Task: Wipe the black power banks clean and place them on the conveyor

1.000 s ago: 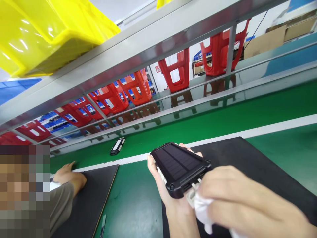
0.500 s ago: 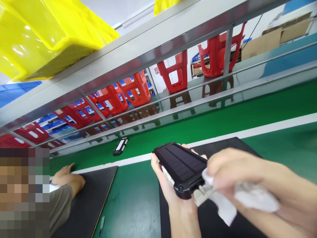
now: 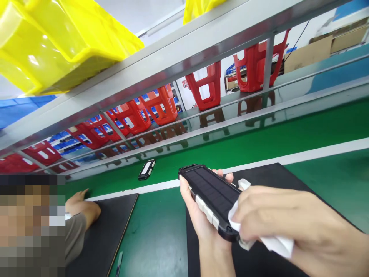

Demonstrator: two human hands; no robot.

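Note:
A solar power bank (image 3: 211, 192), black with white side grips and a dark panel facing up, lies tilted in my left hand (image 3: 198, 221). The fingers wrap around it from below, with the thumb along its left edge. My right hand (image 3: 271, 215) is closed on a white cloth (image 3: 278, 244) and presses it onto the near right end of the power bank. That end is partly hidden by the cloth and fingers. Under both hands is a black mat (image 3: 263, 175).
Another power bank (image 3: 147, 169) lies on the green belt (image 3: 250, 146). At left, a co-worker's arm (image 3: 83, 209) reaches over a second black mat (image 3: 112, 215). A cutter knife (image 3: 119, 263) lies between the mats. A metal shelf (image 3: 173, 61) with yellow bins (image 3: 72, 42) crosses above; red stools (image 3: 207, 88) stand beyond.
My right hand has moved the cloth from beyond the near end onto the panel's near corner. The power bank has turned slightly, showing more of its white side grips.

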